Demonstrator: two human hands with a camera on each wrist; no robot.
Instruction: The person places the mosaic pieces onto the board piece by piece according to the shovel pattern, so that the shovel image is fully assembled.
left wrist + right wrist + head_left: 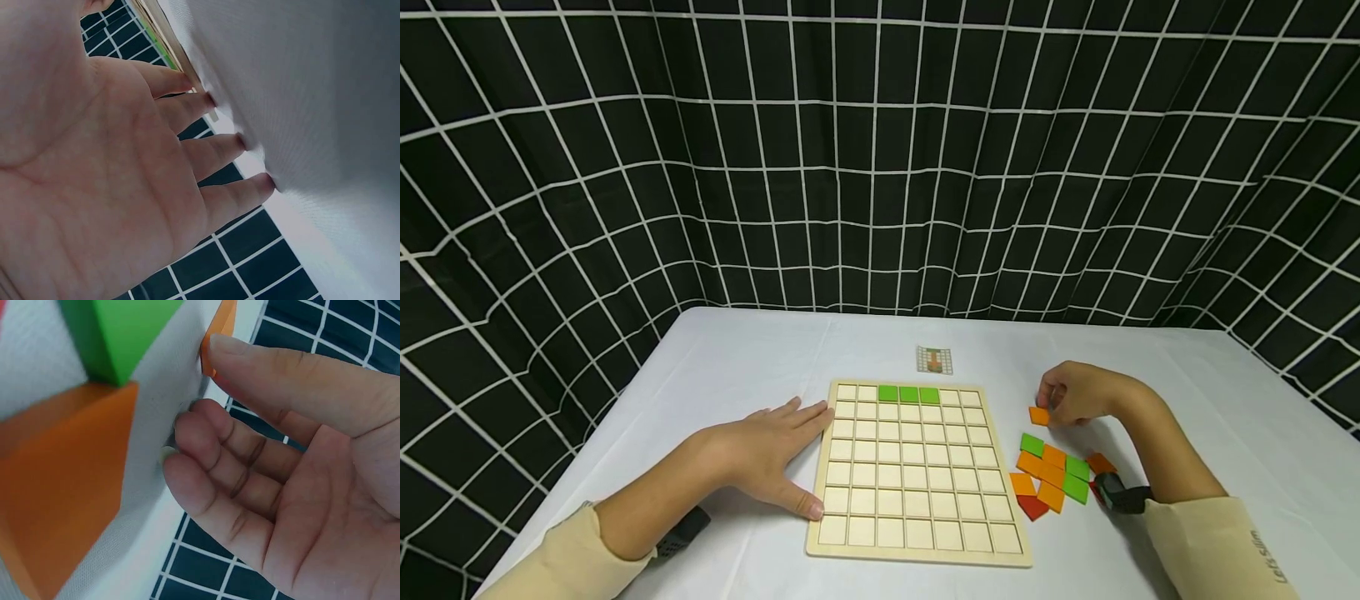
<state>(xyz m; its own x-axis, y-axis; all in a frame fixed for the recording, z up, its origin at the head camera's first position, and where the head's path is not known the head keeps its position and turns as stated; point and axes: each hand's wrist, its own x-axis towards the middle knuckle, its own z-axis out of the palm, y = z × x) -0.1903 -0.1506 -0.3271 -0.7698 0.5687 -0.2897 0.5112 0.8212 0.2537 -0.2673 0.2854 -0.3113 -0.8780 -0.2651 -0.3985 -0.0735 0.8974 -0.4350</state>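
Note:
A pale wooden grid board [880, 477] lies on the table, with three green square tiles [908, 395] side by side in its top row. My left hand [763, 454] rests spread at the board's left edge, thumb and fingertips on its rim; the left wrist view shows its palm [119, 162] and straight fingers. Beyond the loose tiles, my right hand [1086, 392] pinches an orange square tile [1039, 416] close to the tabletop. In the right wrist view the thumb lies against this orange tile [220, 334], while the other fingers curl near the cloth.
Right of the board lies a loose cluster of orange tiles [1051, 473], green tiles [1077, 488] and a red tile [1032, 507]. Another orange tile [1101, 463] lies by the right wrist. Behind the board is a small grid pattern card [934, 360]. A black gridded curtain [880, 167] surrounds the table.

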